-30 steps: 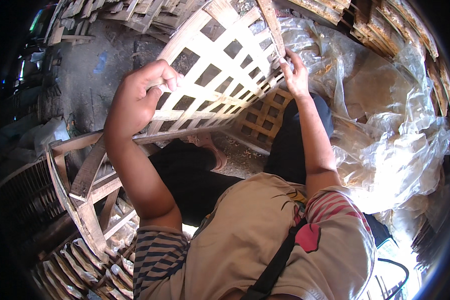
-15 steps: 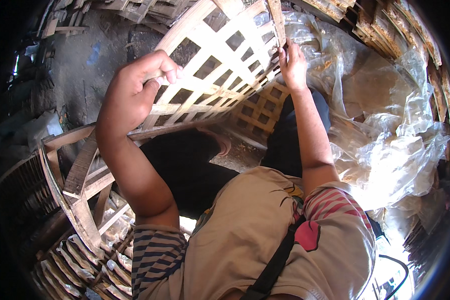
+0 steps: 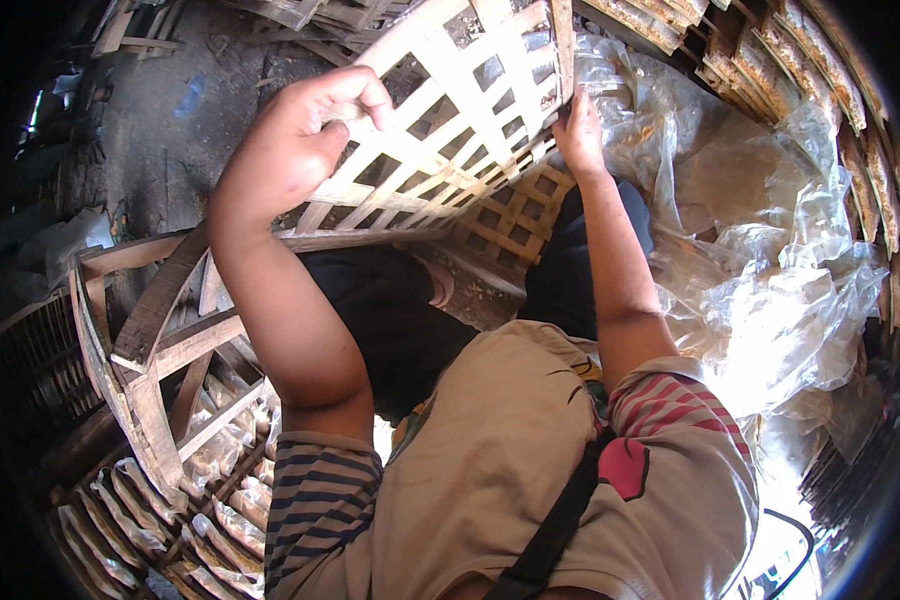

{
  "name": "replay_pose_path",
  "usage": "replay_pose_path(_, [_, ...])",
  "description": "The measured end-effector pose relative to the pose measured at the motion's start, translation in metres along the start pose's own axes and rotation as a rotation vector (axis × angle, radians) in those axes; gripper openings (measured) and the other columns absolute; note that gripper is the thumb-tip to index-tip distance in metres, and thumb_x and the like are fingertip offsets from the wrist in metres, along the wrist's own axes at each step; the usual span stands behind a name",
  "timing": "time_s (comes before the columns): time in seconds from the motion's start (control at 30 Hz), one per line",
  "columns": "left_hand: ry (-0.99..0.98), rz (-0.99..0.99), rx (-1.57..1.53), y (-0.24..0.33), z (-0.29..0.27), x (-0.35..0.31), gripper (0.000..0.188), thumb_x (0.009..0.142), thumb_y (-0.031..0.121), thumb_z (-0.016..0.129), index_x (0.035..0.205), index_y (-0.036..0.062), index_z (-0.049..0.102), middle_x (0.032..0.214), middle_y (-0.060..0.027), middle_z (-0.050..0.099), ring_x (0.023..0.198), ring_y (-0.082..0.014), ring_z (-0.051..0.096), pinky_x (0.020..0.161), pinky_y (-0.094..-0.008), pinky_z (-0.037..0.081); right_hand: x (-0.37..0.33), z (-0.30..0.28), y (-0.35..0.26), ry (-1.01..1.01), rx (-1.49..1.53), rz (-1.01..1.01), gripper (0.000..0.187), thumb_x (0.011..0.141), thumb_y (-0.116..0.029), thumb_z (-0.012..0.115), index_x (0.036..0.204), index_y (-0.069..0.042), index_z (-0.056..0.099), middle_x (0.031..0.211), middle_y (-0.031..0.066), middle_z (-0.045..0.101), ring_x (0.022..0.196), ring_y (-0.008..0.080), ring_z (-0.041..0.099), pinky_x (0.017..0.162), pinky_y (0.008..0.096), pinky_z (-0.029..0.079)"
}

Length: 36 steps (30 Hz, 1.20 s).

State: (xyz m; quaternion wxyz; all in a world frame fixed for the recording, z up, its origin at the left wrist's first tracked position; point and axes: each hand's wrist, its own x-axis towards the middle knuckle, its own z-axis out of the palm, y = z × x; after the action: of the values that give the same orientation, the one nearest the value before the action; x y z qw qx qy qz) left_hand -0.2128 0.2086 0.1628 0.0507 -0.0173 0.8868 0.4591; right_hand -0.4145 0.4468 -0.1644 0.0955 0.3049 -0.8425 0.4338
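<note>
Compared with half a second ago, the left hand (image 3: 300, 140) opens slightly at the left edge of the lattice panel (image 3: 460, 100); its grip I cannot tell. The right hand (image 3: 582, 140) grips the right edge, probably steadying the panel, tilted before the legs (image 3: 395, 315).

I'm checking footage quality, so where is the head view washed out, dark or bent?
Head view: glare washes out part of the clear plastic sheeting; the woven lattice panel looks overbright in places; the picture's rim falls to black, and edges bend near it.
</note>
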Motion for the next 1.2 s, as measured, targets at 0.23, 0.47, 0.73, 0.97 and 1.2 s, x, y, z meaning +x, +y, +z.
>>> replay_pose_path(0.23, [-0.059, -0.036, 0.008, 0.003, -0.003, -0.002, 0.025, 0.080, -0.016, 0.043, 0.093, -0.0022, 0.059, 0.101, -0.0115, 0.068, 0.110, -0.0221, 0.064, 0.106, -0.0365, 0.043, -0.044, 0.004, 0.049, -0.067, 0.082, 0.306, 0.036, 0.093, -0.017, 0.064, 0.126, -0.003, 0.063, 0.114, 0.0244, 0.068, 0.111, 0.0431, 0.063, 0.096, 0.0483, 0.050])
replay_pose_path(0.47, [-0.047, -0.054, 0.043, 0.005, 0.000, -0.004, 0.026, 0.079, -0.016, 0.044, 0.094, -0.0018, 0.060, 0.103, -0.0118, 0.069, 0.110, -0.0212, 0.065, 0.106, -0.0355, 0.043, -0.014, -0.016, -0.001, -0.032, 0.146, 0.324, 0.044, 0.093, -0.036, 0.071, 0.121, -0.002, 0.066, 0.115, 0.0227, 0.069, 0.110, 0.0420, 0.064, 0.094, 0.0472, 0.050])
replay_pose_path(0.73, [-0.051, -0.047, 0.023, 0.008, 0.002, -0.001, 0.025, 0.080, -0.015, 0.044, 0.094, -0.0017, 0.060, 0.103, -0.0117, 0.070, 0.111, -0.0206, 0.065, 0.106, -0.0351, 0.043, -0.017, -0.002, 0.034, -0.039, 0.020, 0.159, 0.034, 0.091, -0.021, 0.072, 0.115, -0.003, 0.058, 0.109, 0.0240, 0.065, 0.099, 0.0468, 0.063, 0.084, 0.0508, 0.052])
replay_pose_path(0.97, [0.003, 0.007, 0.009, 0.008, 0.005, -0.003, 0.034, 0.074, -0.016, 0.041, 0.096, -0.0008, 0.062, 0.092, -0.0061, 0.064, 0.095, -0.0118, 0.058, 0.094, -0.0255, 0.043, -0.029, 0.011, 0.035, -0.031, 0.035, 0.119, 0.041, 0.091, 0.000, 0.061, 0.131, -0.004, 0.055, 0.113, 0.0213, 0.064, 0.109, 0.0370, 0.063, 0.094, 0.0453, 0.051])
replay_pose_path(1.2, [-0.011, 0.007, 0.017, 0.009, 0.004, -0.003, 0.034, 0.075, -0.015, 0.041, 0.097, -0.0005, 0.064, 0.094, -0.0067, 0.066, 0.096, -0.0130, 0.060, 0.095, -0.0267, 0.043, -0.043, 0.005, 0.036, -0.065, 0.145, 0.279, 0.047, 0.088, -0.010, 0.062, 0.134, -0.003, 0.055, 0.126, 0.0225, 0.062, 0.120, 0.0394, 0.059, 0.104, 0.0461, 0.047])
